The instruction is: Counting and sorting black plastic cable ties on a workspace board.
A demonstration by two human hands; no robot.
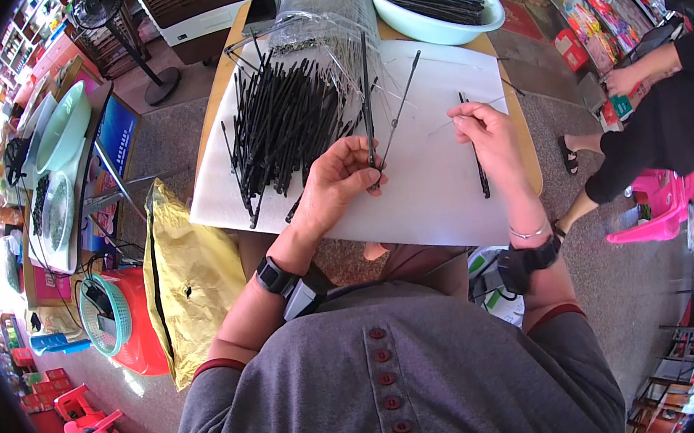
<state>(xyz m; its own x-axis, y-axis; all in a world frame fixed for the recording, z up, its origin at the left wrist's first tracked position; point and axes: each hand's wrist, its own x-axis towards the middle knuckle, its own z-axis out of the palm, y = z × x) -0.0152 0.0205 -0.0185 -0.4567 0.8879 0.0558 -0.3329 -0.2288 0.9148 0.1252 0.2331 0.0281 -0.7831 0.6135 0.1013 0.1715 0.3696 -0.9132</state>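
My left hand is closed, thumb and fingers pinching the lower end of a long thin black rod. A second, thinner dark rod slants up and right from beside those fingers; whether they grip it too, I cannot tell. My right hand pinches a fine wire that points toward the left hand. Partly beneath the right hand, a couple of black rods lie on the white board. Left of my left hand spreads a large heap of black rods.
Clear plastic wrap holding thin wires lies behind the heap. Beyond the board stands a pale green basin of black rods. A yellow sack hangs at the left. To the right, another person is near a pink stool.
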